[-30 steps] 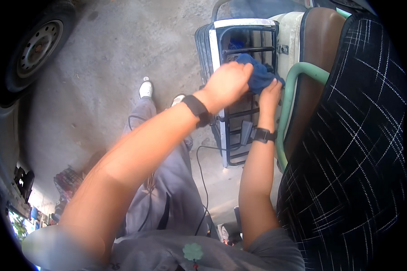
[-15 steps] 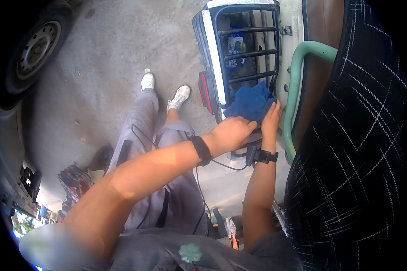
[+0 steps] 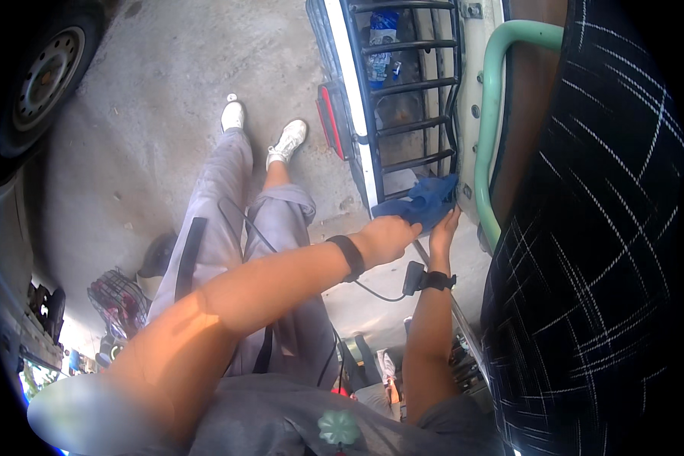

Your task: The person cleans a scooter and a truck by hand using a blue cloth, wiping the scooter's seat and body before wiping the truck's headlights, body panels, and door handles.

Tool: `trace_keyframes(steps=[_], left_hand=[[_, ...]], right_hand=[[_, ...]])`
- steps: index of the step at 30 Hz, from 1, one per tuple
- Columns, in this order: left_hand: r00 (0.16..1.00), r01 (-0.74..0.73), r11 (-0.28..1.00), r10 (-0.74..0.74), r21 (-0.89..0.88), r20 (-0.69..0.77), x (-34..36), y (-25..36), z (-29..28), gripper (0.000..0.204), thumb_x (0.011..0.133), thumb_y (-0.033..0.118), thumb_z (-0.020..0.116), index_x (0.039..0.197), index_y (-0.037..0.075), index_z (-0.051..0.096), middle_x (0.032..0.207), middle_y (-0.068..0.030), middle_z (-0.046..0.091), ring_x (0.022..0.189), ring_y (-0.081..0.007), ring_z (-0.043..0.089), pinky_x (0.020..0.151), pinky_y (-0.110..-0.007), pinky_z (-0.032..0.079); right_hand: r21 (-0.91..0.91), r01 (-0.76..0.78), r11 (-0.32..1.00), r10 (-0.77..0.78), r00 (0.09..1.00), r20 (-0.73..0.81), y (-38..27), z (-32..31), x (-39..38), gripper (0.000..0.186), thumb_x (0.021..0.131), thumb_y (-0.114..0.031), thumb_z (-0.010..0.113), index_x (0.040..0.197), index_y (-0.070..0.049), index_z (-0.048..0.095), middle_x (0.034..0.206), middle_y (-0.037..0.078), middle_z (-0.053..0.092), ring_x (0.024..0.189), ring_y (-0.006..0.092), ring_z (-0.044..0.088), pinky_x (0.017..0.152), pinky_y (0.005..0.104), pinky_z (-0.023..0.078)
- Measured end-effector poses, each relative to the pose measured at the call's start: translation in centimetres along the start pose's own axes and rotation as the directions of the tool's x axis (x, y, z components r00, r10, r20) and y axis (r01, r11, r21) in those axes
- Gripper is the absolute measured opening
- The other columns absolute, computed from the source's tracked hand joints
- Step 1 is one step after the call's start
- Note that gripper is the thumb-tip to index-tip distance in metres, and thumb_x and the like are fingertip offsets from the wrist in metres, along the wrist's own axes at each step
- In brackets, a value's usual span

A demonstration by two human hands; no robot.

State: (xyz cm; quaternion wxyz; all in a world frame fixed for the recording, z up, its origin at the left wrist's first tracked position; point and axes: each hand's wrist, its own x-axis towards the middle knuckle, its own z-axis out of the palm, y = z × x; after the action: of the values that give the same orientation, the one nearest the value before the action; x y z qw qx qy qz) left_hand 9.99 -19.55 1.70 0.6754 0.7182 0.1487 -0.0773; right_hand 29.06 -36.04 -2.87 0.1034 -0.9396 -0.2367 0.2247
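A blue cloth (image 3: 422,201) lies over the near end of a black barred rack (image 3: 412,88) with a white edge strip and a red lamp (image 3: 334,121) on its side. My left hand (image 3: 387,237) is closed on the cloth's left part, at the rack's bottom bars. My right hand (image 3: 443,228) grips the cloth from the right, its fingertips partly hidden by it. A dark strapped device (image 3: 429,278) is on my right wrist. Blue-and-white packets (image 3: 381,42) lie inside the rack.
A green tube handle (image 3: 492,114) curves beside the rack, next to a brown panel and a dark checked seat (image 3: 585,266). A vehicle wheel (image 3: 47,80) is at upper left on concrete floor (image 3: 152,76). A wire basket (image 3: 115,296) stands behind my legs.
Both hands and the cloth have moved down along the rack toward its near end. The rack and green handle appear higher in the picture, exposing more of the bars.
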Motion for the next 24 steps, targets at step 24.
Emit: trace_keyframes(steps=[24], left_hand=[[0.918,0.113,0.931,-0.231,-0.348,-0.321,-9.3,-4.3,-16.7,0.034,0.077,0.002,0.061,0.109,0.006,0.051,0.067,-0.0070,0.050,0.062,-0.0218,0.054,0.061,-0.034,0.044]], right_hand=[[-0.080,0.320,0.944,-0.324,0.944,-0.055,-24.6,2.1,5.7,0.014,0.088,-0.006,0.062,0.100,0.000,0.063,0.097,0.016,0.059,0.090,0.0303,0.060,0.078,0.0380,0.049]])
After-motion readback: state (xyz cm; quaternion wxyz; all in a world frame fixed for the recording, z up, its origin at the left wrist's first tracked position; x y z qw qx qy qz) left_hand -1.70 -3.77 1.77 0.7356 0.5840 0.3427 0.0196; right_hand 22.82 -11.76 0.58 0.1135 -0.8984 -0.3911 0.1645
